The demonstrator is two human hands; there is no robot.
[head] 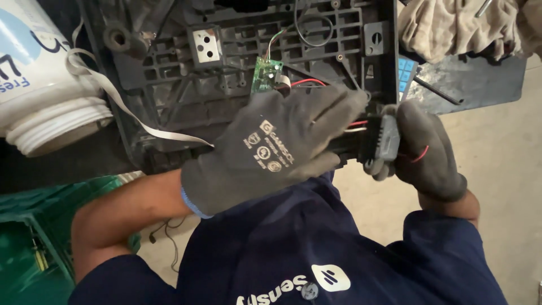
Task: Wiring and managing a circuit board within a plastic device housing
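A small dark plastic connector block (379, 139), trailing red and white wires (357, 125), sits pinched in the fingers of the gloved right hand (424, 151) just off the lower right corner of a black ribbed plastic chassis panel (226, 62), while the gloved left hand (271, 148) lies flat and spread across the panel's lower edge, its fingertips reaching the wires where they leave the block. Both hands wear grey knit work gloves. The wires run back over the panel toward a small green circuit board (265, 74) near its centre, and how much slack they have cannot be told under the left hand. A likely risk from here is a hard or skewed pull on the block, which could tear the thin leads from it or strain their joints at the board; the thick gloves may also dull the grip, so the block could slip and swing on its wires. A pale flat ribbon cable (121, 107) loops loose from the panel's left edge down to the left wrist and could snag if that arm shifts. A white plastic tub (42, 85) stands beyond the panel's left edge, crumpled beige cloth (457, 25) lies past its upper right corner, and a green crate (34, 243) sits low at the left, beside the person's dark blue work clothes.
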